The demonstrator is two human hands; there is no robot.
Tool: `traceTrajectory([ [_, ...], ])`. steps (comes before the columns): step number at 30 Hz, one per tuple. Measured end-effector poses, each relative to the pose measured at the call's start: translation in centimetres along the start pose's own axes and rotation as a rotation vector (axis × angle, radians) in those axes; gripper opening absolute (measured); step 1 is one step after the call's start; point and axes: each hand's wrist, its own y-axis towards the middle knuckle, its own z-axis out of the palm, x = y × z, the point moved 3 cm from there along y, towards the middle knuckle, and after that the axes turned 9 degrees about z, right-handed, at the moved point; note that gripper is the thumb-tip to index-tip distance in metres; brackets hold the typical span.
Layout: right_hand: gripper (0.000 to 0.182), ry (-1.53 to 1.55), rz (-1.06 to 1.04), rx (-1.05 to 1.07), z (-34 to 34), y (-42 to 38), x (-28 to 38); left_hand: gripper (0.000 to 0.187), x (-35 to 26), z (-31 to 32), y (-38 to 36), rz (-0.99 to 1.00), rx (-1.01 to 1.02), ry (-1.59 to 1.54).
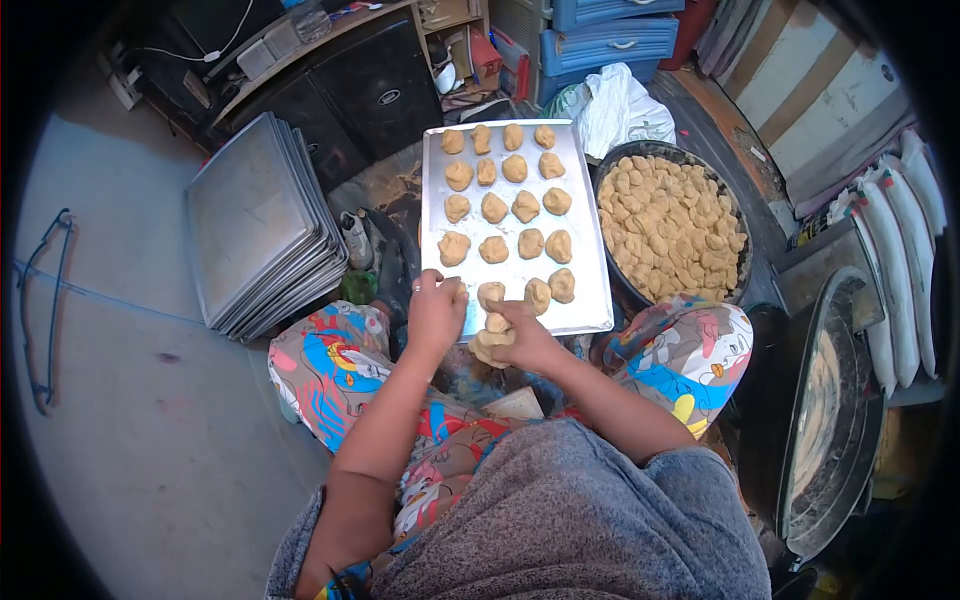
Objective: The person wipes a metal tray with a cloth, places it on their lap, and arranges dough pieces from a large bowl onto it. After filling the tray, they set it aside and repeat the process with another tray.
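A metal baking tray (480, 222) lies in front of me, with rows of rough tan dough balls (493, 208) on it. My left hand (437, 312) is at the tray's near left corner, its fingers curled inward; what they close on, if anything, is hidden. In my right hand (530, 340), just over the near edge, are lumps of dough (490, 347), gripped between thumb and fingers. Two dough balls sit close beyond that hand, and another lies to their right.
Right of the tray stands a large round black tub (742, 215) heaped with dough pieces. A stack of metal trays (250, 215) leans at left. Another black basin (845, 400) is tilted up on the right, near white sacks (893, 270). Blue drawers (610, 45) stand behind.
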Motion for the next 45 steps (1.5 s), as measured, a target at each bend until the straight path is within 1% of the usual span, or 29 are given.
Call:
traceTrajectory([
  [1,0.070,0.045,-0.030,-0.015,-0.6,-0.5,0.4,0.026,-0.9,-0.3,0.1,0.079,-0.043,0.156],
  [2,0.070,0.047,-0.029,-0.009,-1.4,-1.1,0.8,0.026,-1.3,-0.3,0.1,0.074,-0.040,0.158],
  [4,0.059,0.025,0.013,-0.070,-3.3,-2.2,0.9,0.026,-2.5,0.7,0.2,0.221,0.093,0.082],
  [5,0.054,0.054,0.013,-0.129,-3.7,-2.4,0.2,0.028,-2.7,1.5,0.0,0.287,0.076,0.107],
  [6,0.054,0.050,0.017,-0.132,-3.7,-2.6,-0.3,0.028,-2.4,2.3,0.0,0.288,0.075,0.101],
  [8,0.054,-0.093,0.020,-0.250,-4.1,-2.7,-1.1,0.029,-1.8,3.8,0.1,0.295,0.066,0.158],
  [11,0.054,-0.102,0.024,-0.211,-3.4,-1.7,-2.3,0.028,-1.9,4.4,0.1,0.310,0.059,0.164],
  [15,0.055,-0.107,0.037,-0.171,-3.0,-0.5,-2.0,0.026,-2.3,3.8,0.2,0.321,0.056,0.198],
  [17,0.055,-0.005,0.076,-0.114,-2.9,-0.1,-2.0,0.025,-2.5,3.6,0.1,0.321,0.045,0.200],
  [18,0.055,-0.005,0.078,-0.112,-3.0,0.1,-2.1,0.025,-2.6,3.4,0.1,0.321,0.035,0.202],
  [20,0.055,0.088,0.020,-0.035,-2.8,0.3,-2.2,0.024,-3.1,3.3,0.3,0.322,0.032,0.203],
  [22,0.054,0.111,-0.023,-0.053,-2.7,0.0,-2.3,0.025,-3.5,3.4,0.8,0.327,0.028,0.211],
  [24,0.053,0.130,-0.073,-0.067,-3.2,-0.3,-2.1,0.026,-3.9,4.0,1.5,0.383,0.000,0.111],
  [25,0.053,0.142,-0.063,-0.059,-3.9,-0.9,-1.7,0.024,-4.4,3.9,1.9,0.354,0.074,0.074],
  [26,0.053,0.152,-0.050,-0.052,-4.7,-1.5,-1.4,0.024,-4.6,4.1,2.1,0.351,0.072,0.074],
  [27,0.051,0.165,-0.049,-0.094,-5.4,-2.0,-1.4,0.026,-5.0,4.5,2.1,0.411,0.084,0.033],
  [28,0.051,0.159,-0.042,-0.090,-5.8,-2.1,-1.6,0.028,-5.5,5.0,2.0,0.470,0.096,-0.011],
  [29,0.050,0.087,-0.037,-0.173,-6.4,-2.2,-1.7,0.028,-5.8,5.8,1.9,0.545,0.097,0.044],
  [30,0.049,0.015,-0.033,-0.257,-7.0,-2.3,-1.9,0.028,-5.8,6.2,1.8,0.542,0.098,0.036],
  [32,0.048,-0.048,0.000,-0.292,-7.5,-2.0,-2.6,0.027,-5.7,7.3,1.7,0.492,0.195,0.204],
  [33,0.048,-0.074,0.039,-0.280,-7.5,-1.8,-2.7,0.024,-6.0,6.8,1.8,0.449,0.220,0.173],
  [34,0.048,-0.098,0.079,-0.267,-7.5,-1.8,-2.8,0.024,-5.9,7.0,1.7,0.449,0.222,0.170],
  [36,0.048,-0.104,0.088,-0.242,-7.2,-1.7,-2.9,0.024,-5.5,6.9,1.5,0.446,0.189,0.199],
  [38,0.048,-0.113,0.092,-0.213,-7.2,-1.3,-3.0,0.023,-5.1,6.7,1.5,0.443,0.198,0.196],
  [40,0.049,-0.032,0.193,-0.065,-7.1,-1.1,-3.7,0.021,-4.8,6.5,1.4,0.446,0.208,0.191],
  [41,0.049,-0.032,0.194,-0.066,-7.1,-1.0,-3.8,0.023,-4.7,6.5,1.4,0.433,0.234,0.172],
  [43,0.065,0.010,0.189,-0.052,-7.2,-0.7,-4.3,0.025,-4.8,6.0,1.3,0.431,0.259,0.152],
  [45,0.064,0.068,0.165,-0.075,-7.2,-0.7,-5.2,0.031,-4.6,4.4,1.0,0.349,0.053,0.053],
])
